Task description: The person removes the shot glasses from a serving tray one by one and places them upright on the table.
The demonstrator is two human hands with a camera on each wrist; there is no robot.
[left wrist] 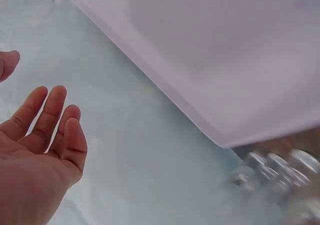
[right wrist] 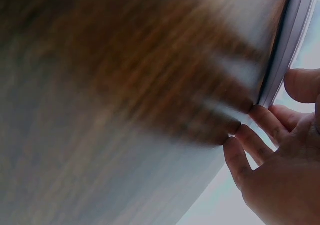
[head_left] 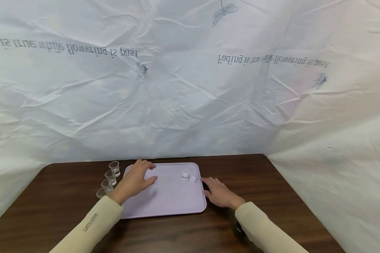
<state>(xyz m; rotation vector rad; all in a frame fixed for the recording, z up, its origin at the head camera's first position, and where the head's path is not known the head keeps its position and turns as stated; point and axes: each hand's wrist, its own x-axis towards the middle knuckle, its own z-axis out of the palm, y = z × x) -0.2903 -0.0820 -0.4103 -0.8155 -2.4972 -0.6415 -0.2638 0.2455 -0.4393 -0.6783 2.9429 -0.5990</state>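
Note:
A pale lilac tray (head_left: 171, 196) lies on the table, with two small clear cups standing close together near its far right corner, a left one (head_left: 185, 175) and a right one (head_left: 193, 177). Over the left part of the tray hovers my left hand (head_left: 136, 181), thumb and fingers apart and nothing between them. Beside the tray's right edge, my right hand (head_left: 220, 193) rests its fingertips on the table, the index finger right at the rim. In the right wrist view the fingers (right wrist: 260, 145) are loosely bent and hold nothing.
Several more clear cups (head_left: 109, 177) stand in a slanting row left of the tray, the nearest partly behind my left wrist. The dark wooden table (head_left: 256, 175) backs onto a wrinkled white printed sheet (head_left: 183, 105), which also hangs at the right.

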